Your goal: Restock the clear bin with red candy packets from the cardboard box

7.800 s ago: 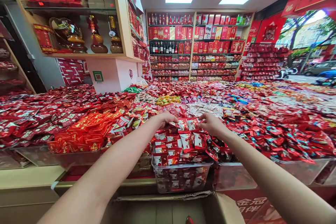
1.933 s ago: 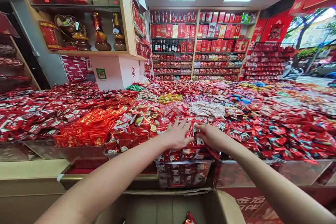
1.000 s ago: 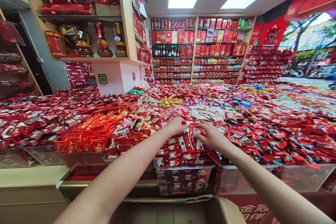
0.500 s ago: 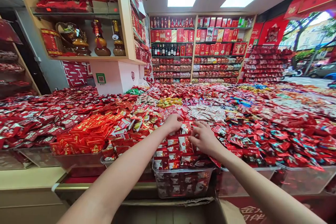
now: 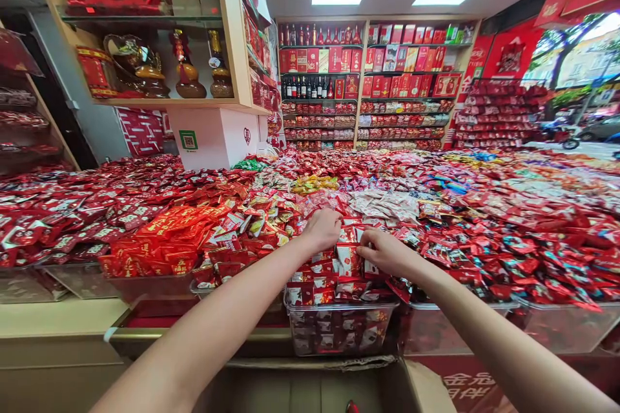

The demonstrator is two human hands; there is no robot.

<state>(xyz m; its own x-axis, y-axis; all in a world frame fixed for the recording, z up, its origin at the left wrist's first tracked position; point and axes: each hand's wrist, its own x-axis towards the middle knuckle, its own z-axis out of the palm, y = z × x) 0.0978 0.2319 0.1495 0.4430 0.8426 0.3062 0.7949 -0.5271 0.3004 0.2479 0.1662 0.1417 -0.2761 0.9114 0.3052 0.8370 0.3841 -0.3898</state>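
Red-and-white wrapped packets [image 5: 347, 259] lie in rows in a clear plastic bin [image 5: 341, 330] at the centre. Over the bin's far left part is my left hand [image 5: 323, 230], its fingers curled down at the packets; what they grip, if anything, is hidden. My right hand [image 5: 382, 250] is at the right side of the same rows, thumb and fingers bent together against a packet. Whether that packet is gripped is too small to tell. Bright red packets [image 5: 169, 239] are heaped to the left, white ones [image 5: 385, 205] behind.
An open cardboard box [image 5: 305, 393] stands below the bin, with a small red item [image 5: 352, 406] inside. More bins of red packets [image 5: 513, 258] extend right. A display cabinet [image 5: 232, 32] overhangs the left side; stocked shelves [image 5: 361, 87] line the back.
My right hand has drawn its fingers closer together. My left hand has shifted slightly right. A small red item now shows in the cardboard box, and the view has tilted slightly.
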